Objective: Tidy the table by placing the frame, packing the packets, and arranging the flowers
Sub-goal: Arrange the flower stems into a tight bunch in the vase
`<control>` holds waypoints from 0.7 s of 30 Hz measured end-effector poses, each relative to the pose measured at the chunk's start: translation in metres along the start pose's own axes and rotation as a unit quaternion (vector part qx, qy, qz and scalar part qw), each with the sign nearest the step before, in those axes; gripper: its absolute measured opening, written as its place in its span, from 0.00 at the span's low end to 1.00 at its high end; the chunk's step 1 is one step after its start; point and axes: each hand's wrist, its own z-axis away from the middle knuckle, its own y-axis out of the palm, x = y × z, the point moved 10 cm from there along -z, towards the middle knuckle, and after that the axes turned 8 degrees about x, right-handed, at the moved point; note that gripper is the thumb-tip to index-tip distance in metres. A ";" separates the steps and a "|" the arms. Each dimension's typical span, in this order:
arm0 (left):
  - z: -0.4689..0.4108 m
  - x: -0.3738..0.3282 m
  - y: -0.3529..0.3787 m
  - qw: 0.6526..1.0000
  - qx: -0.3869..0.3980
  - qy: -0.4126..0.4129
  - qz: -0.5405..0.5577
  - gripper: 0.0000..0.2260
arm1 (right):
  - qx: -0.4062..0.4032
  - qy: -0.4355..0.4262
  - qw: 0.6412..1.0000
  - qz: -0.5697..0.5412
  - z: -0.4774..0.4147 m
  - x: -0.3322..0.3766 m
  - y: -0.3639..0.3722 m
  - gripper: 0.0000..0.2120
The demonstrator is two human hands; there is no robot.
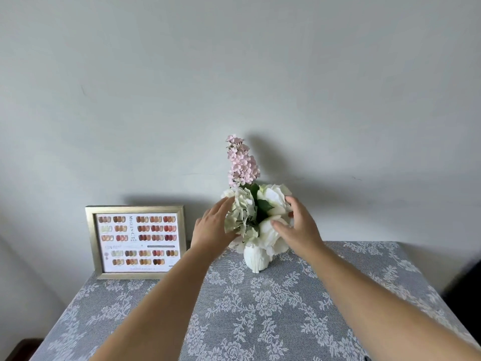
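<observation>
A white vase [256, 257] stands near the table's back edge and holds white flowers [272, 199] and a tall pink flower stem [242, 162]. My left hand [212, 227] rests flat against the left side of the white blooms, fingers spread. On the right side, my right hand [299, 225] touches the blooms with fingers apart. Neither hand closes on a stem. A gold picture frame [136, 242] with a nail-colour chart stands upright at the back left, leaning on the wall. No packets are in view.
The table wears a grey cloth with white lace flowers [260, 308]. A pale wall [234, 87] rises right behind the table. A dark object [466, 282] sits beyond the right edge, and dark floor shows at the lower left.
</observation>
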 end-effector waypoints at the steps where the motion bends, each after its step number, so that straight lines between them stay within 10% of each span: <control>1: -0.001 0.000 -0.001 1.000 0.003 -0.001 0.000 0.35 | -0.011 -0.009 1.000 0.002 0.003 0.002 0.001 0.30; 9: 0.005 -0.008 -0.005 0.996 0.012 0.043 0.082 0.39 | -0.117 -0.048 0.988 0.094 0.002 0.012 -0.027 0.29; 21: -0.001 -0.017 0.004 0.998 0.008 0.039 0.047 0.43 | 0.001 -0.076 0.993 0.089 -0.010 0.011 0.005 0.39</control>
